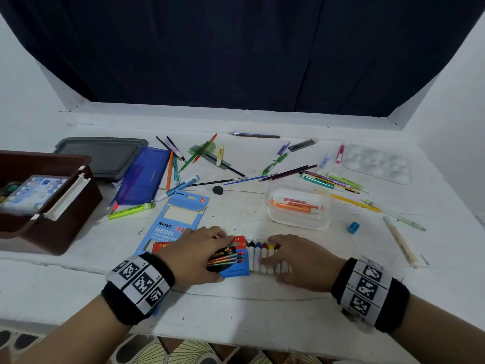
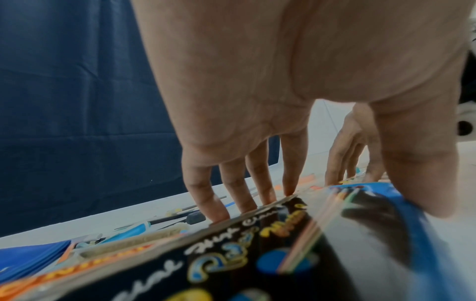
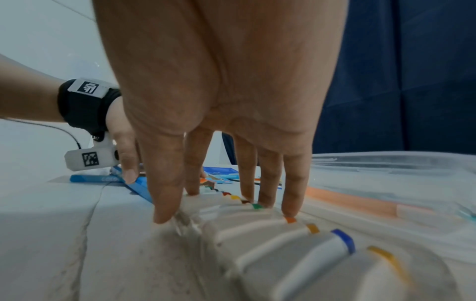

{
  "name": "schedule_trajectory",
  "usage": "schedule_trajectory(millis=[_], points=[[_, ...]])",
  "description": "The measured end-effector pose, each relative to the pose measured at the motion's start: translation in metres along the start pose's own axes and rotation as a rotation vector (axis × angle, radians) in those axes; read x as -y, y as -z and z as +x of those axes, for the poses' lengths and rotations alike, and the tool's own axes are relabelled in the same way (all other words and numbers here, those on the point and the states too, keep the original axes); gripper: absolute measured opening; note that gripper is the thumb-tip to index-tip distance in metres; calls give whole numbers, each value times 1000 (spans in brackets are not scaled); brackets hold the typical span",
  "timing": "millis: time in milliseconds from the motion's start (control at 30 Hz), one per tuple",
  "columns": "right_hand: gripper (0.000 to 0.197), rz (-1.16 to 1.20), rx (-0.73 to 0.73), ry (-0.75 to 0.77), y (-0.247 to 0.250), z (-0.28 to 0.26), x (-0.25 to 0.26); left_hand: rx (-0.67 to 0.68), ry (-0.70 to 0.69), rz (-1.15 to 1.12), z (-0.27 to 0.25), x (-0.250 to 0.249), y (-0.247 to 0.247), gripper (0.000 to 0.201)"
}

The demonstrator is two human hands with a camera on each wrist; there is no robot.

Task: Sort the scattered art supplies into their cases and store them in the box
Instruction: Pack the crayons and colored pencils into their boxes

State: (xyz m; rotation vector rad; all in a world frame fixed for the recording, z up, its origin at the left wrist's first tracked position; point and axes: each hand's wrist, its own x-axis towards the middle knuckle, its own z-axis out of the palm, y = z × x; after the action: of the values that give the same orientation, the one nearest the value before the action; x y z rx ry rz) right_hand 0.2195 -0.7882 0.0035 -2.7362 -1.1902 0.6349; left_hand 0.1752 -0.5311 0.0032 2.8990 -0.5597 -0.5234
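Observation:
A blue and black coloured-pencil box (image 1: 232,261) lies at the table's near edge. My left hand (image 1: 199,252) grips it, fingers over the far edge (image 2: 219,207) and thumb on the near corner. A clear sleeve of white markers with coloured caps (image 1: 256,256) sticks out of the box's right end. My right hand (image 1: 294,258) rests flat on these markers (image 3: 283,234), its straight fingers (image 3: 293,193) pressing on top and the thumb at their near ends. The brown storage box (image 1: 39,227) stands open at the left.
A flat Ninso Neon pencil case (image 1: 173,222), a blue pouch (image 1: 144,177) and a grey lid (image 1: 102,156) lie left of centre. A clear tub with orange markers (image 1: 299,206), a blue sharpener (image 1: 353,227) and a paint palette (image 1: 378,164) lie right. Loose pencils and pens cover the far half.

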Motion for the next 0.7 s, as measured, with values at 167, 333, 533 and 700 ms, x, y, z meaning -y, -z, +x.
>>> schedule_trajectory(millis=[167, 333, 533, 700], points=[[47, 258, -94, -26, 13, 2, -5, -11, 2, -17, 1, 2, -2, 79], [49, 227, -106, -114, 8, 9, -11, -8, 3, -23, 3, 4, -4, 79], [54, 184, -134, -156, 3, 14, -7, -10, -1, -32, 4, 3, -5, 77], [58, 203, -113, -133, 4, 14, -9, -8, 2, -38, 4, 4, -5, 78]])
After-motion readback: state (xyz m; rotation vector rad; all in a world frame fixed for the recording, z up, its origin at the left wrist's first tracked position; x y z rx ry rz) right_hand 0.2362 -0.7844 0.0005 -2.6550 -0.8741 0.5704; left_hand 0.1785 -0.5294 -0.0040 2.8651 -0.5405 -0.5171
